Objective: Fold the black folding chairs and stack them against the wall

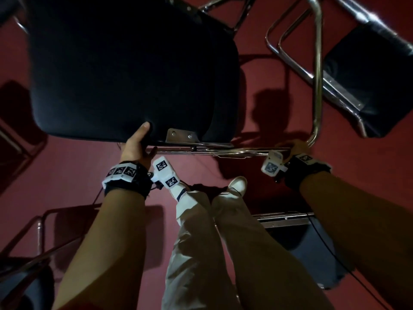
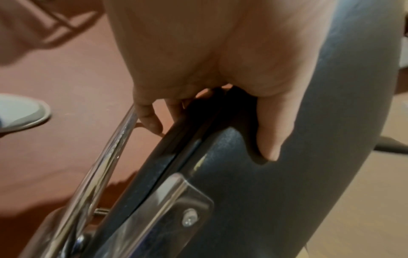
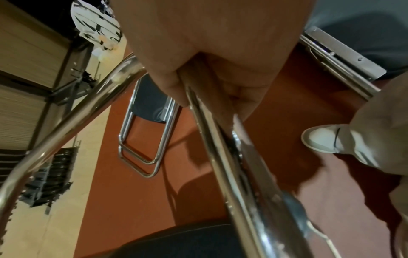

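Note:
A black padded folding chair [image 1: 125,70] with a chrome frame [image 1: 223,151] is lifted off the red floor in front of me. My left hand [image 1: 136,144] grips the near edge of its seat, thumb pressed into the cushion [image 2: 253,174] and fingers [image 2: 150,118] curled underneath. My right hand [image 1: 295,147] is wrapped around the chrome tube at the frame's bend [image 3: 212,139]. The chair's metal bracket [image 2: 176,200] sits just beyond my left thumb.
A second folded chair [image 1: 362,70] lies on the floor at the upper right, also in the right wrist view [image 3: 150,125]. More chairs lie at the lower right [image 1: 299,238] and lower left [image 1: 26,276]. My feet [image 1: 237,184] stand under the held chair. A beige wall [image 3: 33,69] is beyond.

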The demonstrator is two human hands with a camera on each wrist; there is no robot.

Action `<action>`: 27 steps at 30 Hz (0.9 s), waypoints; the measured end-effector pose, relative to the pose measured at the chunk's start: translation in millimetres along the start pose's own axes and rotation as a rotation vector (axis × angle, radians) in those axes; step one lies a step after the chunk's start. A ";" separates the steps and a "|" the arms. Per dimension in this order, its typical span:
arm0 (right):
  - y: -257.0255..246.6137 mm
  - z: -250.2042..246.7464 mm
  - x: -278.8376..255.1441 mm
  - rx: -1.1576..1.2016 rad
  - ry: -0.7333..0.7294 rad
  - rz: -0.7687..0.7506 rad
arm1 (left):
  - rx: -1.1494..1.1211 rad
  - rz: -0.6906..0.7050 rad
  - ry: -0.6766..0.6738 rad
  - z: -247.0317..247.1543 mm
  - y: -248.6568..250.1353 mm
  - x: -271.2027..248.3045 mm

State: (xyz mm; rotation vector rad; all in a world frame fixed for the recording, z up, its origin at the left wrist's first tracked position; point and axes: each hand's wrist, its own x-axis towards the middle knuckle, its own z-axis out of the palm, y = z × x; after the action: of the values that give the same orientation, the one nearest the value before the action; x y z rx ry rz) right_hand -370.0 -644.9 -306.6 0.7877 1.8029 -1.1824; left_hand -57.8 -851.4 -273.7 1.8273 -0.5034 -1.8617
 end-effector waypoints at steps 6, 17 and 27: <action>9.3 -16.1 12.9 0.175 -0.026 0.043 | 0.127 0.076 0.029 16.9 4.7 -5.6; -63.5 -16.2 -33.4 0.432 -0.165 -0.103 | 0.229 0.262 0.113 88.5 28.4 -43.7; -111.7 -15.5 -83.9 0.571 -0.296 -0.236 | 0.442 0.509 0.226 180.3 55.4 -78.1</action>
State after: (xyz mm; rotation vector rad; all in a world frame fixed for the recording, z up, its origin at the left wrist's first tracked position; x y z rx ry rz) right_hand -428.4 -676.2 -182.7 0.6705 1.3468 -1.9071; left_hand -233.6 -864.7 -170.7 1.9061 -1.2377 -1.2505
